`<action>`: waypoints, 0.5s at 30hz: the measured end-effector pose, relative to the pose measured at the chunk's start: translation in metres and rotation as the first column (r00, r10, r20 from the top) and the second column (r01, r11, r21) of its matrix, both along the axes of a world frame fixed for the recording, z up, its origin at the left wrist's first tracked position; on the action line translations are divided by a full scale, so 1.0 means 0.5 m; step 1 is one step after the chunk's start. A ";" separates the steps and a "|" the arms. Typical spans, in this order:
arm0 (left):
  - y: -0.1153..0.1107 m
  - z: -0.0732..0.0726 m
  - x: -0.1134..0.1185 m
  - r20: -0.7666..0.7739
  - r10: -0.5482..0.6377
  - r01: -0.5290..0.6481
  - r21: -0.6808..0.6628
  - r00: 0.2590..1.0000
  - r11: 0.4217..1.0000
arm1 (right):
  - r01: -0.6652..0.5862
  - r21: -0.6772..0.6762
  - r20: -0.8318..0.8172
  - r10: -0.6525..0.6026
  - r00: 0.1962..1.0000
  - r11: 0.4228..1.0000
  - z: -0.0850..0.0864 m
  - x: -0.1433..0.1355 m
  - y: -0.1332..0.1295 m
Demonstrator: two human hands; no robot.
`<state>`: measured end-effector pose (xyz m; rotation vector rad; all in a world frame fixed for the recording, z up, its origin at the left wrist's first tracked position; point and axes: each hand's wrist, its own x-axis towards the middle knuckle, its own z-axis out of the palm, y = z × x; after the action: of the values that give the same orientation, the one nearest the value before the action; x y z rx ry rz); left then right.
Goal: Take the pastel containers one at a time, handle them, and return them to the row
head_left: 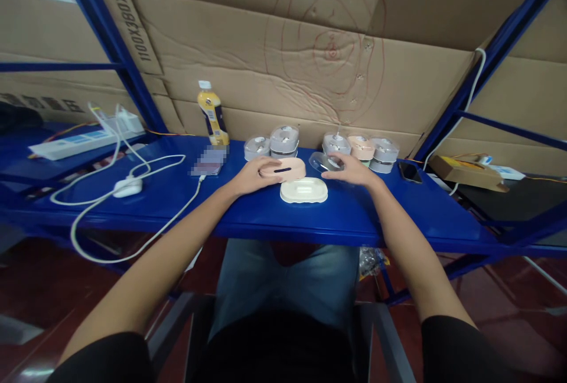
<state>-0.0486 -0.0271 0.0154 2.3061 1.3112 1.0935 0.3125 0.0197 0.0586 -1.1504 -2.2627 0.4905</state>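
Well left of the cream tray (303, 197), which lies on the blue counter (257, 215), sits a white adapter (127, 187) with looping cable. Nearer the tray, yet still left and behind it, are a flat blurred item (209, 160) with a white cable at its near end and, beyond that, an upright yellow bottle (213, 114).

The left hand (254, 175) holds a pink oval case (296, 166) with a dark slot by its left end, just behind and left of the tray. Farther behind the tray stand grey containers (284, 140), partly stacked.

Behind and right of the tray, a clear cover (318, 162) lies at the fingertips of the right hand (354, 170). Its thumb and fingers are parted and curved; the plastic is so transparent that I cannot tell whether they grip it. Behind that hand, a row of grey and pink containers (384, 151) stands. Well right of the tray lie a dark phone (410, 172) and, farther off, a cardboard box (469, 174).
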 end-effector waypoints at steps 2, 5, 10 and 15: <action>-0.009 0.000 0.024 0.032 -0.057 0.056 0.011 0.998 0.998 | -0.047 0.077 -0.074 0.053 0.996 0.996 -0.001 -0.014 -0.009; -0.018 -0.008 0.062 0.042 -0.144 0.143 0.028 0.989 0.989 | -0.185 0.155 -0.063 0.197 0.978 0.970 -0.005 -0.042 -0.023; -0.023 -0.024 0.095 0.079 -0.196 0.197 -0.006 0.977 0.980 | -0.286 0.162 0.112 0.270 0.956 0.944 -0.019 -0.090 -0.040; -0.022 -0.027 0.098 0.054 -0.213 0.215 -0.049 0.976 0.975 | -0.308 0.138 0.157 0.287 0.945 0.941 -0.029 -0.108 -0.041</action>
<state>0.0005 -0.0383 0.0018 2.3021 1.0327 1.0227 0.2583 -0.0009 0.0441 -0.7834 -2.5587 0.3431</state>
